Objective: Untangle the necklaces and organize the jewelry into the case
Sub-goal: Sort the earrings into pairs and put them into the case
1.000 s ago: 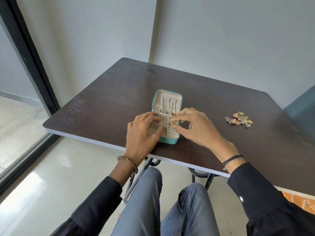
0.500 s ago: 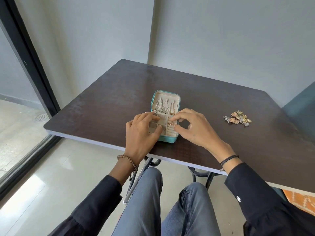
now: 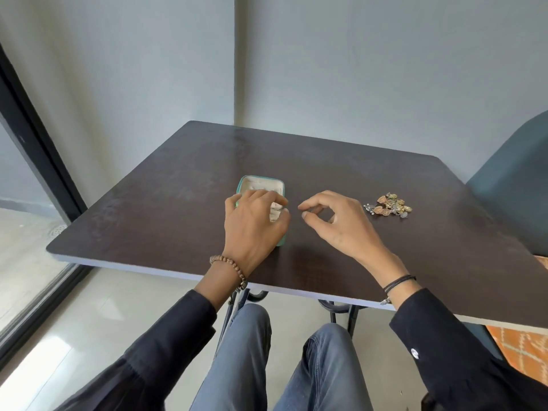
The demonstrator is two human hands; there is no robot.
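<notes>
Dark table (image 3: 178,203); left hand (image 3: 252,223) clasps teal case (image 3: 261,182); right hand (image 3: 338,223) loosely curled, empty; jewelry heap (image 3: 390,206) at three o'clock may snag if grabbed.

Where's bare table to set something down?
Free: table left of jewelry case to the edge; far strip behind it; near right corner, in front of the jewelry pile. Crowded: left hand holds the case, right hand fills the gap to the pile.

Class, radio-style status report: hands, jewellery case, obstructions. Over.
Left hand holding small teal jewellery case, lid open. Right hand beside it, loosely curled, apparently empty. Gold-and-silver jewellery cluster loose on dark table. Nothing obstructing.
</notes>
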